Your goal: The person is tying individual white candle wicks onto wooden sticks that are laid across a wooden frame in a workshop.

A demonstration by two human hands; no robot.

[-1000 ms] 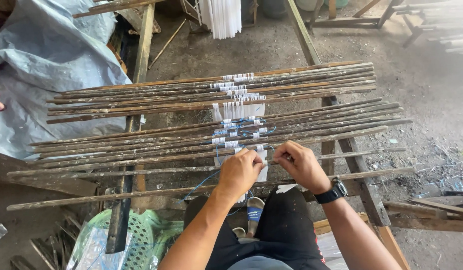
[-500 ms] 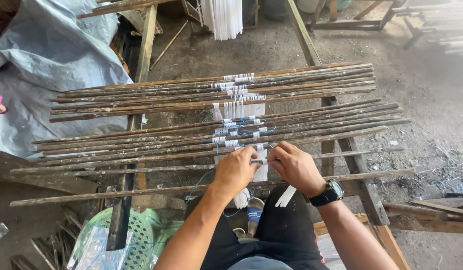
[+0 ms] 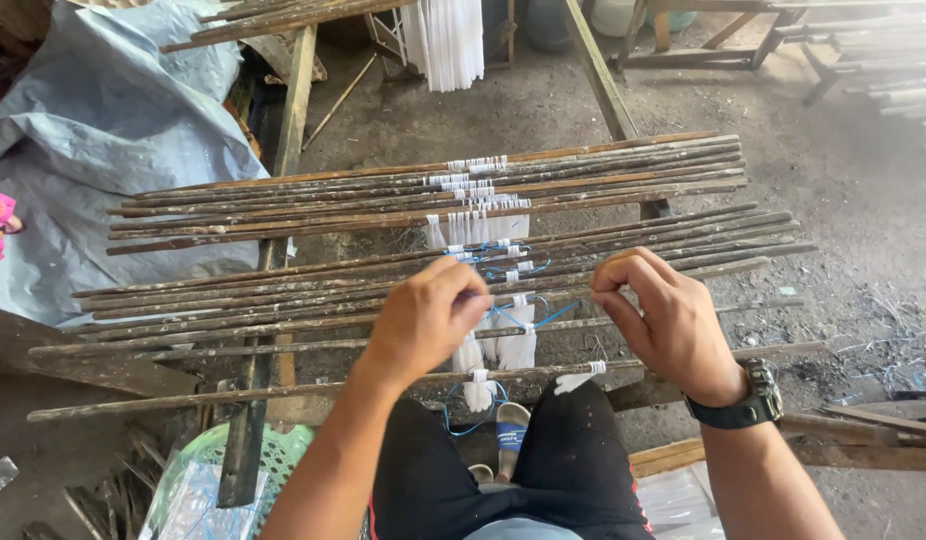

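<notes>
Blue string (image 3: 558, 314) runs left-right mid-frame, pulled tight between both hands just above the long sticks (image 3: 313, 300), which also lie left-right. Left hand (image 3: 423, 318) and right hand (image 3: 663, 318) each pinch it, fingers curled tight. Open dirt floor (image 3: 843, 180) at the right, tarp (image 3: 93, 150) upper left.

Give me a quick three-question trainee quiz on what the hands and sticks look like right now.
1. True or false: the right hand wears a dark wristwatch.
2. What colour is the thin cord stretched between the left hand and the right hand? A red, B blue, C yellow.
3. Fill in: the long sticks are bound near the middle with ____ strips.

Key: 1 true; 2 B; 3 white.
</notes>
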